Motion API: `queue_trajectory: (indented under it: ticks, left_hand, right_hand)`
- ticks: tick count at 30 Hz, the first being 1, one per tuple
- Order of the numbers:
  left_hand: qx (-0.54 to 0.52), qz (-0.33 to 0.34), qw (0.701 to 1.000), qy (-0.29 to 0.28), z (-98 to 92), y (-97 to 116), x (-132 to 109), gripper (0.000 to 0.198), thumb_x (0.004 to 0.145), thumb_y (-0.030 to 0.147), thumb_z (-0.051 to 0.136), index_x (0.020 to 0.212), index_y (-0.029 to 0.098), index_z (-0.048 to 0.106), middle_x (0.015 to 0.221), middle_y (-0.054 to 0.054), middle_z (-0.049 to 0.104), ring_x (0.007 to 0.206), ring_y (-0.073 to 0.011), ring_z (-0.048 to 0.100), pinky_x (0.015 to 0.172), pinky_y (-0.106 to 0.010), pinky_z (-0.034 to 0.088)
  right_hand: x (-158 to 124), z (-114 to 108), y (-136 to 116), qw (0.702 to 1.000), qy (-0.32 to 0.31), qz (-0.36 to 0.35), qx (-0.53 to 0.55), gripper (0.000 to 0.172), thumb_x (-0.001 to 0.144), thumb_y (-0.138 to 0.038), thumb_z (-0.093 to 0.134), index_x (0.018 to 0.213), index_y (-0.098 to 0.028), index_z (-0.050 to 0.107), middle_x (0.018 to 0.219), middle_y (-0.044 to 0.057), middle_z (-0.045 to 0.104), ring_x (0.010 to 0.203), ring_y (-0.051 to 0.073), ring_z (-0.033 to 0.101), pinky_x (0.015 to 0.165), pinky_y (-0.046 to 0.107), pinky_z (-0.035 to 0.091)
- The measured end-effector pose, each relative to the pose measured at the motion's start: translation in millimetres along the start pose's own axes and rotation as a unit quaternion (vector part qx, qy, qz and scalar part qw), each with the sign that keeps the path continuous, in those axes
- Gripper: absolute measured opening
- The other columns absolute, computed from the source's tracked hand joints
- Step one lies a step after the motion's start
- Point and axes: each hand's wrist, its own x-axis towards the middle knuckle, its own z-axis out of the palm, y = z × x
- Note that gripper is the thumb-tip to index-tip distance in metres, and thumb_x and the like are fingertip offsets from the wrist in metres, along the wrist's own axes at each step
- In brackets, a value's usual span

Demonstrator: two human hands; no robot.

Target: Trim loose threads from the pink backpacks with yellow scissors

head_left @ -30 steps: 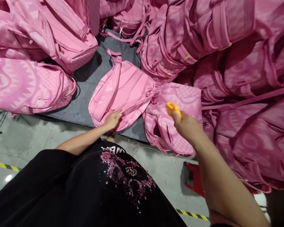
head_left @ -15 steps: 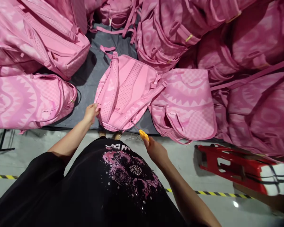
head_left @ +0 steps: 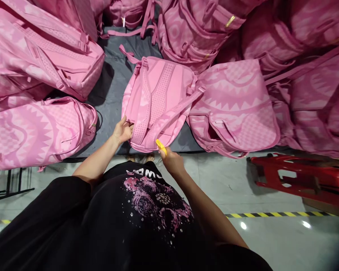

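A pink backpack (head_left: 159, 99) lies back-side up on a dark grey table (head_left: 113, 94), its straps facing me. My left hand (head_left: 122, 130) grips its lower left corner, fingers curled on the fabric. My right hand (head_left: 171, 161) is closed round a small yellow tool (head_left: 161, 146), whose tip touches the backpack's bottom edge. A patterned pink backpack (head_left: 234, 107) lies just to the right of it.
Heaps of pink backpacks (head_left: 39, 67) crowd the left, back and right of the table. A red plastic stool (head_left: 299, 177) lies tipped on the grey floor at the right. Yellow-black tape (head_left: 271, 215) runs across the floor. A black metal frame (head_left: 8, 184) stands at the left.
My right hand with the yellow tool came back from the patterned backpack to the bottom edge of the middle one. My left hand shifted from its lower middle to its left corner.
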Motion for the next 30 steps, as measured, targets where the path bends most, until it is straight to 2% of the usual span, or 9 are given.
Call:
queue_trajectory:
  ticks: [3, 6, 10, 15, 21, 26, 30]
  left_hand:
    - [0.008, 0.012, 0.999, -0.034, -9.3, 4, 3, 0.054, 0.093, 0.063, 0.044, 0.111, 0.016, 0.061, 0.102, -0.014, 0.072, 0.111, -0.0294, 0.067, 0.093, -0.048, 0.056]
    - [0.04, 0.001, 0.999, -0.021, -14.7, 5, 6, 0.063, 0.09, 0.068, 0.044, 0.116, 0.014, 0.062, 0.104, -0.015, 0.072, 0.117, -0.0327, 0.065, 0.096, -0.052, 0.053]
    - [0.062, 0.005, 0.998, -0.008, -13.3, 4, 5, 0.07, 0.087, 0.076, 0.043, 0.12, 0.017, 0.061, 0.111, -0.015, 0.071, 0.122, -0.0327, 0.062, 0.099, -0.054, 0.049]
    - [0.072, 0.012, 0.997, -0.034, -7.5, 1, 6, 0.075, 0.087, 0.079, 0.036, 0.122, 0.017, 0.061, 0.115, -0.015, 0.07, 0.128, -0.0325, 0.058, 0.103, -0.054, 0.047]
    - [0.019, 0.01, 0.997, -0.076, -11.9, 2, 11, 0.081, 0.085, 0.081, 0.037, 0.131, 0.016, 0.056, 0.125, -0.016, 0.067, 0.133, -0.033, 0.054, 0.109, -0.054, 0.042]
    - [-0.043, 0.016, 0.988, -0.149, -11.6, -2, 15, 0.079, 0.087, 0.076, 0.041, 0.136, 0.016, 0.052, 0.13, -0.017, 0.065, 0.135, -0.0335, 0.052, 0.113, -0.055, 0.037]
    - [-0.051, 0.002, 0.986, -0.157, -9.3, -4, 17, 0.078, 0.087, 0.076, 0.04, 0.135, 0.016, 0.052, 0.13, -0.016, 0.066, 0.134, -0.033, 0.053, 0.114, -0.054, 0.037]
  right_hand:
    - [-18, 5, 19, 0.996, 0.013, 0.085, -0.027, 0.048, 0.103, -0.052, 0.028, 0.122, -0.016, 0.055, 0.09, 0.014, 0.073, 0.085, 0.028, 0.071, 0.069, 0.031, 0.044]
    - [-26, 13, 24, 0.99, 0.045, 0.128, -0.029, 0.046, 0.105, -0.048, 0.026, 0.121, -0.015, 0.053, 0.092, 0.015, 0.073, 0.085, 0.029, 0.071, 0.068, 0.032, 0.043]
    - [-16, 25, 13, 0.988, 0.062, 0.138, -0.001, 0.046, 0.105, -0.047, 0.023, 0.123, -0.015, 0.051, 0.093, 0.015, 0.073, 0.087, 0.029, 0.071, 0.067, 0.031, 0.041]
    - [-2, 26, 9, 0.987, 0.03, 0.156, 0.023, 0.046, 0.104, -0.048, 0.028, 0.122, -0.014, 0.053, 0.095, 0.016, 0.072, 0.089, 0.029, 0.07, 0.068, 0.031, 0.04]
    - [-25, 22, 16, 0.987, 0.044, 0.142, 0.061, 0.045, 0.105, -0.046, 0.025, 0.122, -0.015, 0.055, 0.092, 0.012, 0.071, 0.082, 0.024, 0.067, 0.063, 0.028, 0.033]
    - [-44, 23, 20, 0.981, 0.047, 0.172, 0.082, 0.042, 0.106, -0.041, 0.029, 0.12, -0.014, 0.057, 0.089, 0.01, 0.069, 0.072, 0.018, 0.061, 0.059, 0.027, 0.024]
    - [-46, 25, 23, 0.976, 0.057, 0.183, 0.1, 0.041, 0.106, -0.039, 0.029, 0.117, -0.013, 0.059, 0.088, 0.011, 0.069, 0.069, 0.018, 0.058, 0.058, 0.028, 0.021]
